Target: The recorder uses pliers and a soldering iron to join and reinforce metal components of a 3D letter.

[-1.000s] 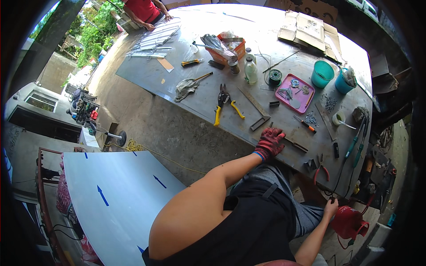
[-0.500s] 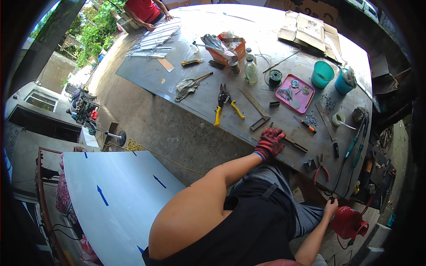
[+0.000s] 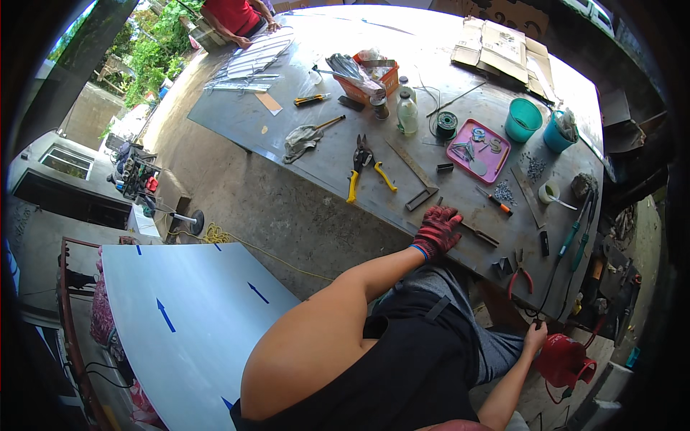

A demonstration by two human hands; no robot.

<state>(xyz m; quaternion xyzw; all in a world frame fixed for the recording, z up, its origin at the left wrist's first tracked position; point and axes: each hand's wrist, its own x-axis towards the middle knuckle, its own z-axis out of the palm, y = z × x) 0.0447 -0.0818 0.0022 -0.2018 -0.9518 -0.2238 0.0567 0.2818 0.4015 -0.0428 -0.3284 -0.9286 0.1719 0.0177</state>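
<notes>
My left hand (image 3: 437,233), in a red-and-black glove, lies with fingers spread on the metal table (image 3: 316,161) near its front edge. Beneath it passes a dark metal tool with a forked end (image 3: 483,235). A steel square (image 3: 415,169) lies just beyond. My bare right hand (image 3: 534,337) is low at the table's right corner, its fingers closed round something small and dark; black cords (image 3: 540,310) run down beside it. Close to that hand stands a red tank (image 3: 564,360). Red-handled pliers (image 3: 520,276) and a small metal channel piece (image 3: 501,268) rest nearby on the table.
Yellow-handled snips (image 3: 366,169), a pink tray (image 3: 477,151), a wire spool (image 3: 445,126), an orange basket (image 3: 366,82), green buckets (image 3: 522,121) and two torch-like tools (image 3: 575,241) occupy the table. Another person (image 3: 233,20) works at the far left. A bluish-white sheet (image 3: 194,309) lies left.
</notes>
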